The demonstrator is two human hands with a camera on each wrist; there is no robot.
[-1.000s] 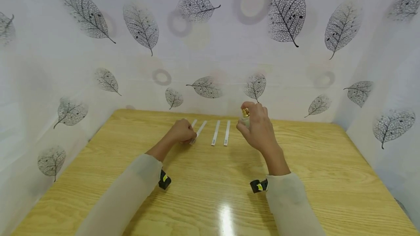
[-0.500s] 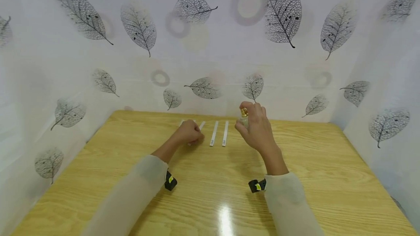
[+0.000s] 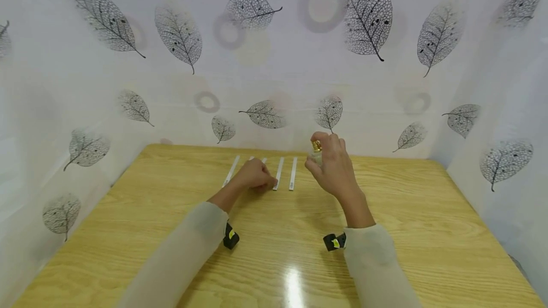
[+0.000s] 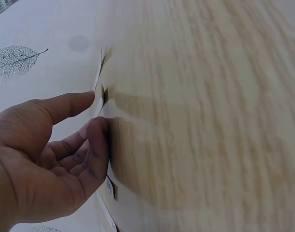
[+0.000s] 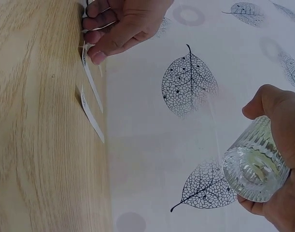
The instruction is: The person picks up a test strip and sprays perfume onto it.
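Several thin white paper strips lie on the table; in the head view, one strip [image 3: 231, 169] is left of my left hand [image 3: 254, 175], another strip [image 3: 293, 174] farther right. Tops of more strips show behind that hand, their lower parts hidden. At the near end of one strip [image 3: 279, 168] are my left fingertips; thumb and forefinger are apart in the left wrist view, nothing between them. My right hand [image 3: 338, 168] holds up a ribbed clear glass perfume bottle [image 5: 256, 164] with a gold neck [image 3: 317, 146]. Its forefinger lies over the bottle's top.
A light wood table [image 3: 274, 232] runs back to a pale wall covering [image 3: 274, 75] printed with leaves. That covering also closes off the left and right sides. Black camera bands [image 3: 231, 236] sit on both wrists.
My left hand has slid to the right along the row, uncovering the leftmost strip and reaching a strip farther right. My right hand keeps the perfume bottle raised in nearly the same place.
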